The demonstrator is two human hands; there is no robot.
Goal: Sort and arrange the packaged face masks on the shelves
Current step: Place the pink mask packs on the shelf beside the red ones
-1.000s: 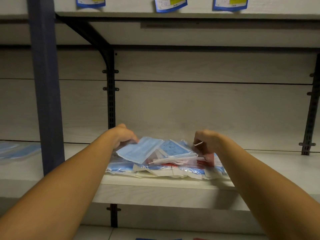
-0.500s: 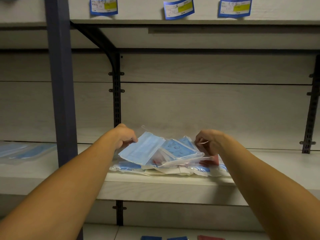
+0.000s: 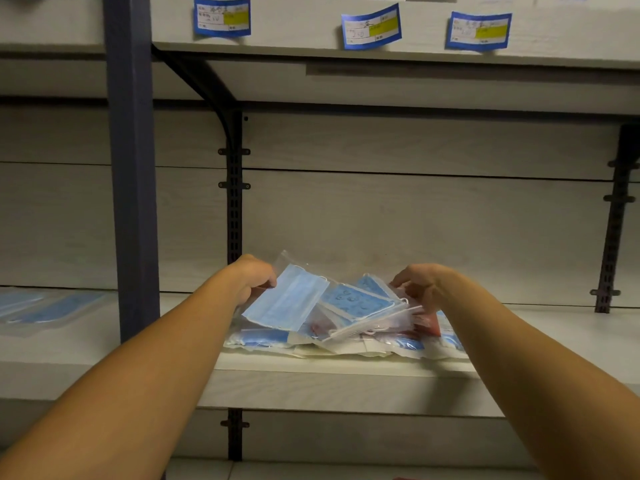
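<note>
The left hand [image 3: 254,277] is curled round the upper left edge of a plain blue mask packet [image 3: 287,301], which is held tilted above the pile, its long axis running from the lower left up toward the back wall. The right hand [image 3: 420,284] is closed in a pinch on the right end of a patterned blue mask packet [image 3: 356,301], which is lifted at that end and overlaps the plain one's right edge. Both packets are thus held between the two hands, the plain one nearer the left, the patterned one nearer the right. Beneath them a loose pile of packaged masks [image 3: 346,344], blue, white and red, is spread along the front of the shelf [image 3: 311,379]. The sorting is judged to be at an early stage. More bagged blue masks [image 3: 45,308] are laid flat on the neighbouring shelf, well apart to the left beyond the dark upright post [image 3: 131,168]. Three blue-edged price labels [image 3: 371,26] are fixed on the shelf edge above.
</note>
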